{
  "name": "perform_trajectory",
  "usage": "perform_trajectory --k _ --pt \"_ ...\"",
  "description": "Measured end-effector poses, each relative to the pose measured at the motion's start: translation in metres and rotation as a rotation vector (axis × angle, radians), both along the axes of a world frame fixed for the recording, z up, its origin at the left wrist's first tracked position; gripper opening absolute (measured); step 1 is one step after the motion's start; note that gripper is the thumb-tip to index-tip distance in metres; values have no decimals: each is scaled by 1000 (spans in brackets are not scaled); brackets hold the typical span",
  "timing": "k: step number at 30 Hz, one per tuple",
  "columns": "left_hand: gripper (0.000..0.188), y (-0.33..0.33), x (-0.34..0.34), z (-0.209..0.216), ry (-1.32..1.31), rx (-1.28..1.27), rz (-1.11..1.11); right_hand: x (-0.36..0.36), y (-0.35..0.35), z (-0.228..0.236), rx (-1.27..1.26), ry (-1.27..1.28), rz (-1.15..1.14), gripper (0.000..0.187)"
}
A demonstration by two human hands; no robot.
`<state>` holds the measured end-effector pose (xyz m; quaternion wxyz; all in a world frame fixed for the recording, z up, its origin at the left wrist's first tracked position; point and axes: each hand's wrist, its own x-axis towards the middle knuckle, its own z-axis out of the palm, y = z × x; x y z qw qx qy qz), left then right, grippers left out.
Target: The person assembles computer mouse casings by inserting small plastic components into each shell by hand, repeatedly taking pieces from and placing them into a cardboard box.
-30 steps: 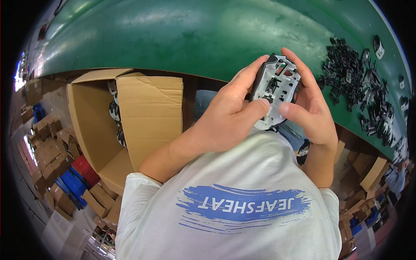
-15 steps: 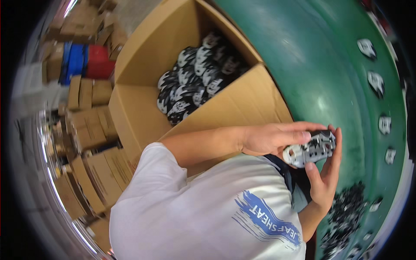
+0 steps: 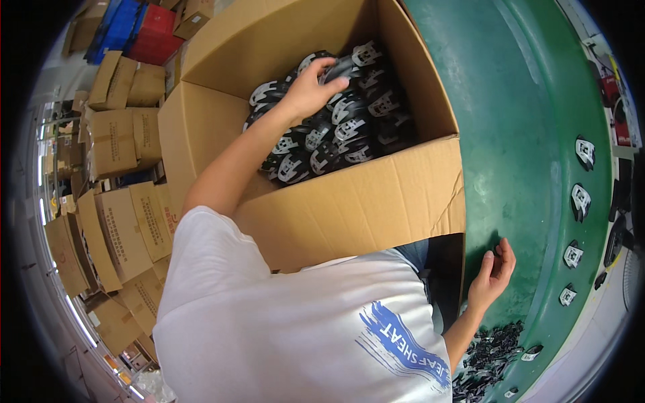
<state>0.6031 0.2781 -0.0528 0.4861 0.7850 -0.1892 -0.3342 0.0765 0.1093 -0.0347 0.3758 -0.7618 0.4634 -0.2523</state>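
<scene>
My left hand (image 3: 310,91) reaches into a large cardboard box (image 3: 363,201). Its thumb and fingers close around a dark rounded plastic part (image 3: 340,68), held at the top of a heap of similar black and silver-grey plastic parts (image 3: 350,129). My hand hides some of this part's surface. To the right, my right hand (image 3: 492,275) is over the green table (image 3: 510,148), with fingers loosely bent and nothing in them.
Several silver-grey and black parts (image 3: 580,201) lie spaced along the table's far right side. Small black pieces (image 3: 494,352) form a pile at the lower right. Stacked cartons (image 3: 127,221) stand at the left, below blue (image 3: 115,30) and red (image 3: 154,35) bins.
Both hands held a black and grey part above the table before. My left hand has carried a part into the box; the right has let go and stayed by the table. The view has shifted.
</scene>
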Motion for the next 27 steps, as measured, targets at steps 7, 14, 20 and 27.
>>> perform_trajectory --k 7,14,20,27 --pt "71 -29 -73 -47 -529 233 -612 12 6 2 -181 113 -54 30" --pt "77 -75 -100 -101 -749 261 -707 14 6 0 -197 124 -76 25" --pt "78 -74 -100 -144 -903 89 -607 14 2 1 -206 77 -32 25" --pt "64 -59 -75 -87 -822 80 -507 -21 17 27 -126 99 53 35"
